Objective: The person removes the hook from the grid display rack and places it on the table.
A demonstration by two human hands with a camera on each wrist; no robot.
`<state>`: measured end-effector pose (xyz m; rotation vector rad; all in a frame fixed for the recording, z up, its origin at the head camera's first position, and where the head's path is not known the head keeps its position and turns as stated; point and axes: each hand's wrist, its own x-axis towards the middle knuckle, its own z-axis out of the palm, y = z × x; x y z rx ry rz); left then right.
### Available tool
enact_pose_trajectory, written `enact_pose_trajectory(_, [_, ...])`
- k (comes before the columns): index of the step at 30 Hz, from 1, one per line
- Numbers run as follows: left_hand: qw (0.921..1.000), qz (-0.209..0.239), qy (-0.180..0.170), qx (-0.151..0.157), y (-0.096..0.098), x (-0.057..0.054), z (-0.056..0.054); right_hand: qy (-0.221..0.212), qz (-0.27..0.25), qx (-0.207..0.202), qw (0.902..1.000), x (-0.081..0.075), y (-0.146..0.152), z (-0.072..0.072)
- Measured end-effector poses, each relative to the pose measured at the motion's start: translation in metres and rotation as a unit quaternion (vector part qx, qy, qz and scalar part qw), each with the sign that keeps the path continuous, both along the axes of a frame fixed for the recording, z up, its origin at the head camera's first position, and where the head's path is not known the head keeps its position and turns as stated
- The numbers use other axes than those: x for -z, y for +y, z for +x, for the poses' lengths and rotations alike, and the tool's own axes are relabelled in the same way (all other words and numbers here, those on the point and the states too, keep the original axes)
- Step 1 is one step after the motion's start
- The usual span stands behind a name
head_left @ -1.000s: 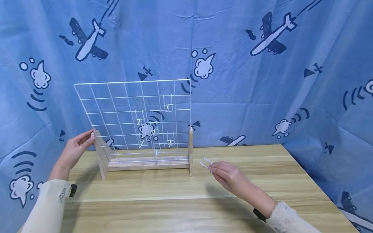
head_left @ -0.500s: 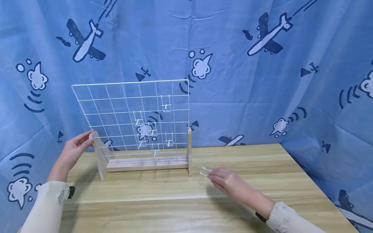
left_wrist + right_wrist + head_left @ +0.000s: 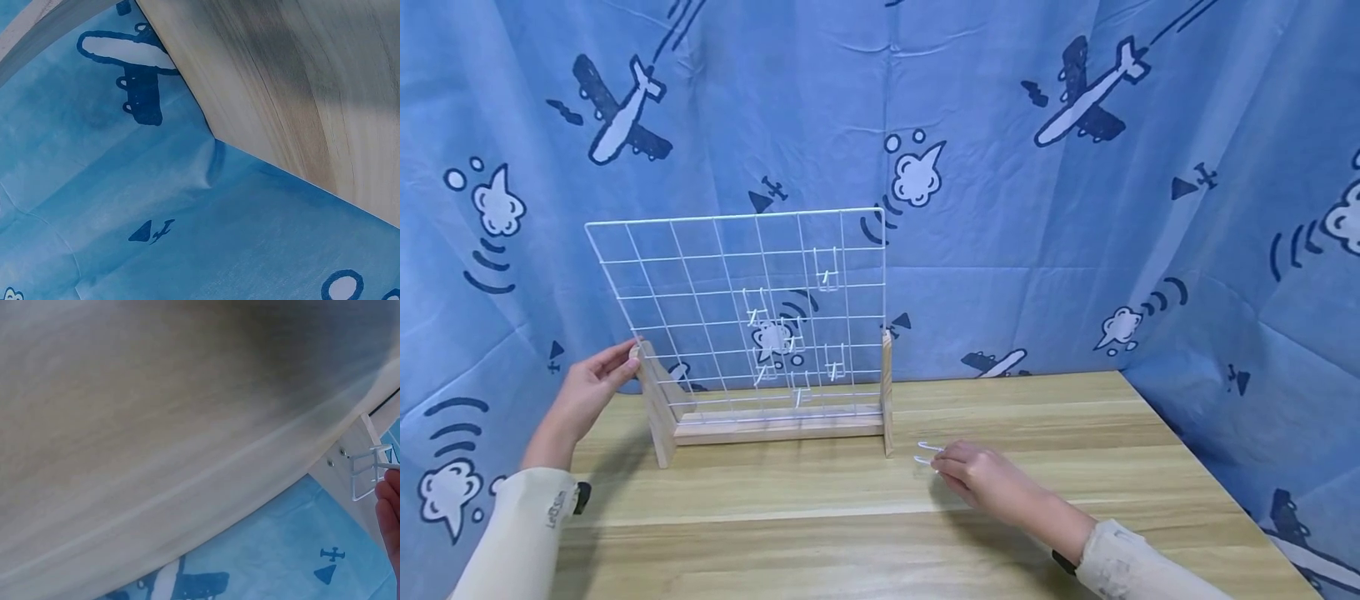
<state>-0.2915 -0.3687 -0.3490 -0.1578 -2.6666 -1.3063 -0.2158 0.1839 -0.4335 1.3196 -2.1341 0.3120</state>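
A white wire grid rack stands in a wooden base left of the table's middle. Several white wire hooks hang on its right half, one high up. My left hand grips the top of the base's left wooden upright between thumb and fingers. To the right of the rack, my right hand pinches another white wire hook, its two prongs pointing left, just above the table. In the right wrist view only fingertips show at the edge. The left wrist view does not show the left hand.
The wooden table reaches back to a blue curtain printed with airplanes, which also hangs along both sides. The base's right upright stands a short way left of the right hand.
My right hand has lowered slightly toward the table with the wire hook. The left hand keeps its grip on the upright. The head view has shifted a little.
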Motion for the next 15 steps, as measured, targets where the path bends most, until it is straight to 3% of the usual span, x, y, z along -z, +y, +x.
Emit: enact_pose_trajectory(15, [0.9999, -0.007, -0.009, -0.006, 0.0022, -0.0023, 0.0029, -0.028, 0.041, 0.029, 0.9983, 0.0039, -0.0007, -0.0023])
